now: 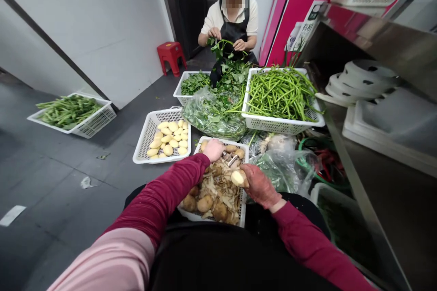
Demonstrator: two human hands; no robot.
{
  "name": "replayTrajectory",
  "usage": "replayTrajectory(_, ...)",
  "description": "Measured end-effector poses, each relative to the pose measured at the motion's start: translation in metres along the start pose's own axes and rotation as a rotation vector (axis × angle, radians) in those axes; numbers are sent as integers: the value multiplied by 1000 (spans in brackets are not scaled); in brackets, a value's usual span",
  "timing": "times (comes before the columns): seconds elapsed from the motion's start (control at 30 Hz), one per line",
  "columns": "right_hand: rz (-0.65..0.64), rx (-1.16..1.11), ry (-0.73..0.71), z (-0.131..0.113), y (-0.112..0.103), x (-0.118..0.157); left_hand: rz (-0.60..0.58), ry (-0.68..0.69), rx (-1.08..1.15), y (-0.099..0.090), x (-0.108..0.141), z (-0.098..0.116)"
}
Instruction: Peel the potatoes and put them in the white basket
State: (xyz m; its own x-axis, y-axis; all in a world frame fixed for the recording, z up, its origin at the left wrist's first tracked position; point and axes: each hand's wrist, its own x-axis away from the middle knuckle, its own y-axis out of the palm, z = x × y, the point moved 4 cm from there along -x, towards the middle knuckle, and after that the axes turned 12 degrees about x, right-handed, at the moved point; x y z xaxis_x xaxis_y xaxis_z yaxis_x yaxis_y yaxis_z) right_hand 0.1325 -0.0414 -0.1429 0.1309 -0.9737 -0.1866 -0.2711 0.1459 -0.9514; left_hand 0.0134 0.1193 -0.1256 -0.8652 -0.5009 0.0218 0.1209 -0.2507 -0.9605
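A potato sits in the right hand, above the right side of the basket. Its near end shows pale flesh; the far side, partly under the fingers, looks brown, so I judge it only part peeled. The right fingers are closed round it.

At eleven o'clock from it, the left hand appears curled on the peeler, whose metal head points back toward the potato; how each finger sits cannot be told.

Peelings heap at eight o'clock, with unpeeled potatoes beyond; more brown ones lie at twelve. How many the heap hides cannot be told.

At ten o'clock, peeled potatoes cover the right part of the tray. By the look of it, a good share is done and several remain.

Farther out, green stalks fill a crate at one o'clock; at twelve, a co-worker handles leafy stems.
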Motion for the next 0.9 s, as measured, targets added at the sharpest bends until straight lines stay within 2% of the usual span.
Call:
replayTrajectory(0.1, 20, 0, 50, -3, -4, -1, -1, 106, 32, -4, 0, 9)
replayTrajectory(0.17, 45, -27, 28, -5, -7, -2, -34, 126, 21, -5, 1, 10)
replayTrajectory(0.27, 141, -72, 6, -4, -9, -2, -42, 23, -14, -10, 5, -4)
replayTrajectory(0.37, 178, -90, 85, 3, -4, -1, 20, -108, -14, -19, 11, -15)
replayTrajectory(0.43, 142, -112, 106, 4, 0, -3, 53, -62, 8, -22, 13, -10)
replayTrajectory(0.5, 127, -136, 74, 2, 1, -4, 34, 32, 19, -22, 14, -1)
replayTrajectory(0.6, 213, -158, 24, -2, -5, -3, -22, 0, -16, -19, 15, 1)
replayTrajectory(0.67, 273, -165, 9, -4, -9, 0, -7, -29, -14, -21, 15, 0)
replayTrajectory(0.73, 288, -166, 0, -5, -11, 1, 19, 49, 26, -25, 14, 5)
replayTrajectory(0.8, 288, -195, 18, -6, -12, 2, -4, 130, 54, -27, 13, 11)
replayTrajectory(0.83, 287, -229, 44, -6, -13, 2, -27, 127, 51, -27, 13, 13)
replayTrajectory(0.9, 291, -328, 131, -5, -15, 2, -55, 33, 19, -29, 14, 13)
